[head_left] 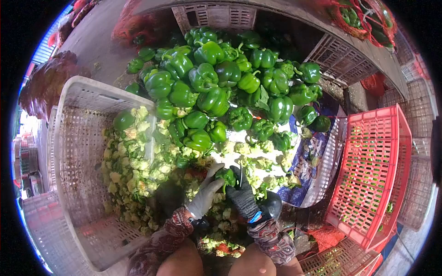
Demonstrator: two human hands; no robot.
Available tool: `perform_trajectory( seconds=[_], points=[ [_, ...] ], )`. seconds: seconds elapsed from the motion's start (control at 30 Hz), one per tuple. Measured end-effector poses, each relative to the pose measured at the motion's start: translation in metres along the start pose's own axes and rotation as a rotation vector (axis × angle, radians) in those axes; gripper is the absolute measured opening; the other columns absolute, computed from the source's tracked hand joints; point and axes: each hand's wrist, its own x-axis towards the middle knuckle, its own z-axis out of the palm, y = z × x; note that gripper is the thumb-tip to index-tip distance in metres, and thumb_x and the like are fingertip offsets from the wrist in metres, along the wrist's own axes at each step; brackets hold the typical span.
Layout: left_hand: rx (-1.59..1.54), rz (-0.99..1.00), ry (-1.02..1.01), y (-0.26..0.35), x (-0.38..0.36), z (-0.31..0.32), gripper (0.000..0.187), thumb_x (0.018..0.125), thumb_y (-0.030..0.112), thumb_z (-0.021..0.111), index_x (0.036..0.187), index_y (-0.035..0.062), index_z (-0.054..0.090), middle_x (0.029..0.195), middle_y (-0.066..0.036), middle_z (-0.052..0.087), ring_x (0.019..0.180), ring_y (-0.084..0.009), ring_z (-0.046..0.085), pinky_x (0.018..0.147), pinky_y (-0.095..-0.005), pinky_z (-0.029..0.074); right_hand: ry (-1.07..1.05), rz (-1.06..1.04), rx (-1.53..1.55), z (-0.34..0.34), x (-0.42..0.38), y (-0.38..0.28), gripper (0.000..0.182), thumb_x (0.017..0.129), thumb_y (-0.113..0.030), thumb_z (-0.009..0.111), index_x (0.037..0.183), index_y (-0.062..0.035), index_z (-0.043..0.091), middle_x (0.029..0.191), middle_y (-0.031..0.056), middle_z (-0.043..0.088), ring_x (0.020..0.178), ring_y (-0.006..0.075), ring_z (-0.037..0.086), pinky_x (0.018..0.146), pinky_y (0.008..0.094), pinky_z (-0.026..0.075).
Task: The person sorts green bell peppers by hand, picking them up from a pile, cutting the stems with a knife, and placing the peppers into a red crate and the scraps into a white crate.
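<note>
My left hand (205, 197), in a pale grey glove, is closed around a green bell pepper (226, 176) in front of my knees. Against the pepper's other side is my right hand (244, 195), in a dark knit glove with its fingers curled. A thin pale strip, perhaps a blade, shows by its fingertips; its grip is partly hidden. Beyond my hands a large heap of whole green bell peppers (214, 100) rises. Pale pepper cores (142, 170) lie piled to the left, reaching below my hands.
A whitish plastic crate (78, 175) lies tipped at the left, open toward the core pile. To the right stands a red slatted crate (366, 170). Blue and white sheeting (306, 179) lies under the heap's right side. Red net sacks (352, 20) and more crates (340, 60) line the back.
</note>
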Motion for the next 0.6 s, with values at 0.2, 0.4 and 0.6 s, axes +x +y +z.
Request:
perform_trajectory(
  seconds=[0.2, 0.4, 0.6],
  points=[
    [-0.370, -0.053, 0.183, -0.001, -0.002, 0.012, 0.031, 0.093, 0.020, 0.051, 0.118, 0.0026, 0.049, 0.116, -0.006, 0.051, 0.112, -0.0112, 0.045, 0.098, -0.0261, 0.033, 0.159, -0.102, 0.105, 0.022, -0.009, 0.015, 0.053, 0.080, -0.002, 0.061, 0.129, -0.0024, 0.042, 0.113, 0.0113, 0.056, 0.098, 0.0208, 0.056, 0.083, 0.0311, 0.048],
    [-0.560, -0.030, 0.391, -0.006, 0.006, 0.027, 0.020, 0.085, 0.009, 0.062, 0.101, -0.0018, 0.058, 0.094, 0.000, 0.058, 0.087, -0.0097, 0.053, 0.087, -0.0244, 0.040, 0.174, -0.038, 0.103, 0.029, -0.016, 0.010, 0.044, 0.091, 0.003, 0.050, 0.133, 0.0011, 0.039, 0.113, 0.0072, 0.056, 0.099, 0.0119, 0.054, 0.084, 0.0238, 0.046],
    [-0.388, -0.066, 0.115, -0.011, -0.009, 0.014, 0.019, 0.092, 0.009, 0.053, 0.108, 0.0010, 0.056, 0.097, -0.002, 0.061, 0.094, -0.0110, 0.056, 0.088, -0.0254, 0.043, 0.105, 0.002, 0.100, 0.020, -0.027, 0.005, 0.045, 0.090, -0.003, 0.055, 0.132, 0.0006, 0.041, 0.112, 0.0089, 0.059, 0.100, 0.0160, 0.056, 0.087, 0.0282, 0.046]
  ],
)
